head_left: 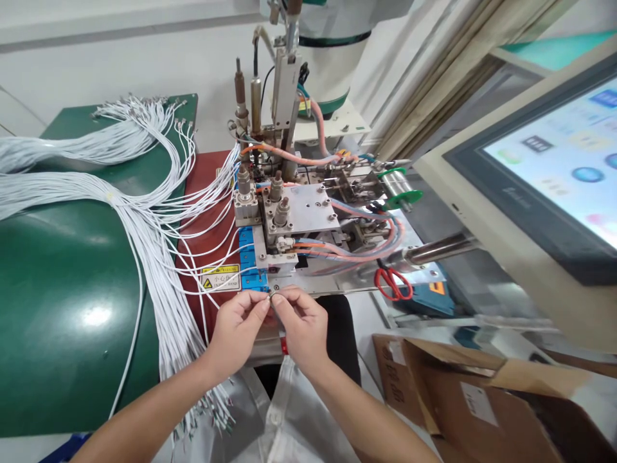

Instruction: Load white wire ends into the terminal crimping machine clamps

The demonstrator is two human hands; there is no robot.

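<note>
My left hand (240, 328) is closed in a pinch, and a white cable (210, 297) from the bundle runs up to it. Fingertip to fingertip with it, my right hand (303, 321) pinches at the small end of that cable, mostly hidden by the fingers. Both hands are just in front of a row of blue cable holders (249, 257) on the machine's edge. Several white cables lie across to those holders from the large white cable bundle (144, 257) on the left.
A green mat (62, 270) carries the bundles. Behind the hands stands a metal bench machine (308, 209) with a wire spool (396, 186). Red-handled scissors (393, 284) lie to its right. A touchscreen (559, 161) juts in at right, above an open cardboard box (482, 399).
</note>
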